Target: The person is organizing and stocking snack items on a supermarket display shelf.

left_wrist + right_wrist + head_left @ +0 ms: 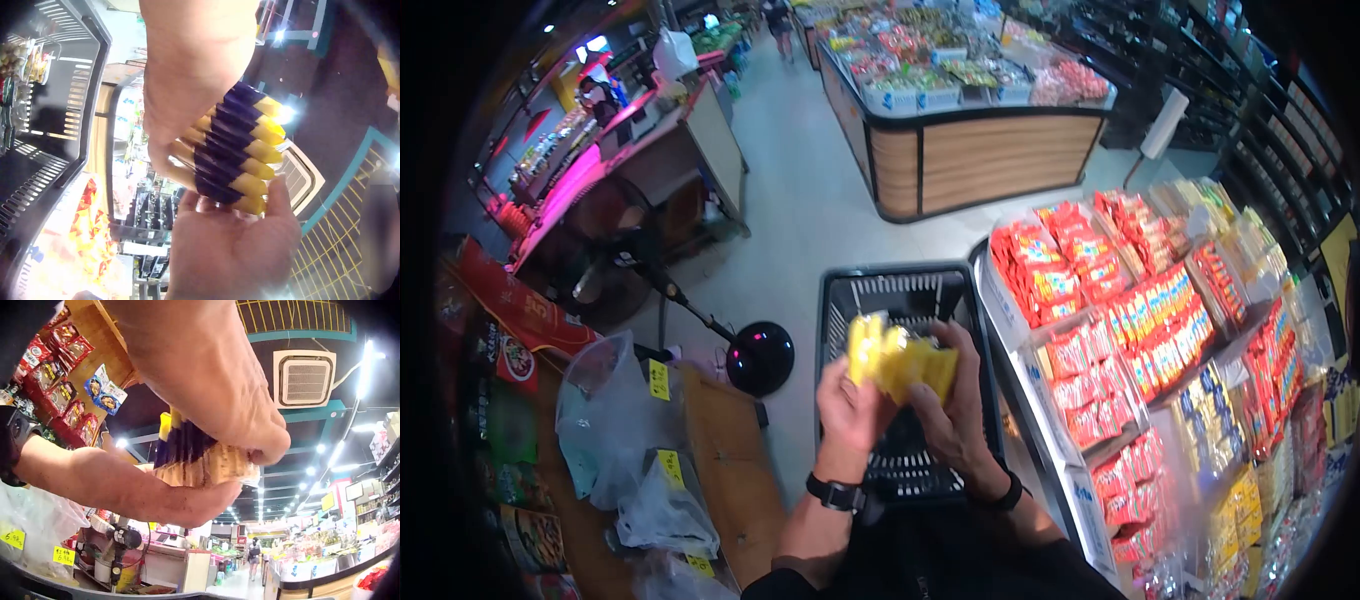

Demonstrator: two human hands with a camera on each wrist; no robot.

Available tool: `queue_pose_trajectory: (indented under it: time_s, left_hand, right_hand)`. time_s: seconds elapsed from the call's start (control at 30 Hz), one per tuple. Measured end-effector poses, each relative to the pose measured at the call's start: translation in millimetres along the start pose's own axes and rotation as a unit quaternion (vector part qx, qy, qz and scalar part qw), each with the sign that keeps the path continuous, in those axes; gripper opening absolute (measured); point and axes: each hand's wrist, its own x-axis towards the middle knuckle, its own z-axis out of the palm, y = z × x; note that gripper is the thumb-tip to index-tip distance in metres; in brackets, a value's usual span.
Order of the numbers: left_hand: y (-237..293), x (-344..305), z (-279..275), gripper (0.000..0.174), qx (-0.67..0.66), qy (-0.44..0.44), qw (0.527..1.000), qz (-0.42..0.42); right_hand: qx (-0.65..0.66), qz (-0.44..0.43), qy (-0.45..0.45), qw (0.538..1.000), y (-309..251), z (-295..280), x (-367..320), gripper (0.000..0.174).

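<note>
A bundle of small snack packets [905, 365], yellow with a dark blue band, is held between both hands over a dark grey shopping basket [900, 270]. My left hand [847, 408] grips the bundle from its left side, while my right hand [953, 415] holds its right side, thumb across the front. The left wrist view shows the packets [231, 147] lined up side by side, with the left hand [194, 81] above and the right hand [234, 253] below. Seen from the right wrist, the packet ends [206, 465] lie between the two hands.
Right of the basket stands a sloped display of red snack packets [1155, 330]. A wood-panelled island [990, 155] with loose goods is ahead. At left are a fan's round base [760, 358], plastic bags [625, 430] with yellow price tags, and a counter [710, 140].
</note>
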Motion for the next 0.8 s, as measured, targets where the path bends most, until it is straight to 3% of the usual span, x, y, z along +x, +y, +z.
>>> queue_pose_trajectory:
  time_s: [0.07,0.1,0.2,0.33,0.47,0.6,0.8]
  left_hand:
    - [-4,2,-17,0.05,-0.048,0.079,0.994,-0.057]
    - [-7,2,-17,0.052,-0.097,0.051,0.991,-0.073]
    - [-9,1,-1,0.053,-0.081,0.119,0.988,-0.047]
    - [-11,3,16,0.051,-0.022,0.124,0.992,-0.014]
    - [-12,2,37,0.053,0.04,0.089,0.995,0.027]
    - [-9,-2,66,0.052,0.102,0.041,0.992,0.064]
    - [-13,-13,79,0.058,0.158,0.072,0.981,0.081]
  right_hand:
    - [0.031,0.053,0.017,0.998,9,-1,-4,0.065]
    - [0.042,0.093,0.005,0.995,11,-4,-7,0.07]
    - [0.036,0.14,-0.046,0.988,25,-18,-10,0.072]
    - [0.167,0.239,-0.095,0.952,-7,-33,-8,0.074]
    - [0.35,0.212,-0.121,0.905,1,-45,-11,0.068]
    - [0.436,0.218,-0.133,0.863,-14,-50,-13,0.062]
    - [0.402,0.159,-0.114,0.895,-4,-48,-16,0.073]
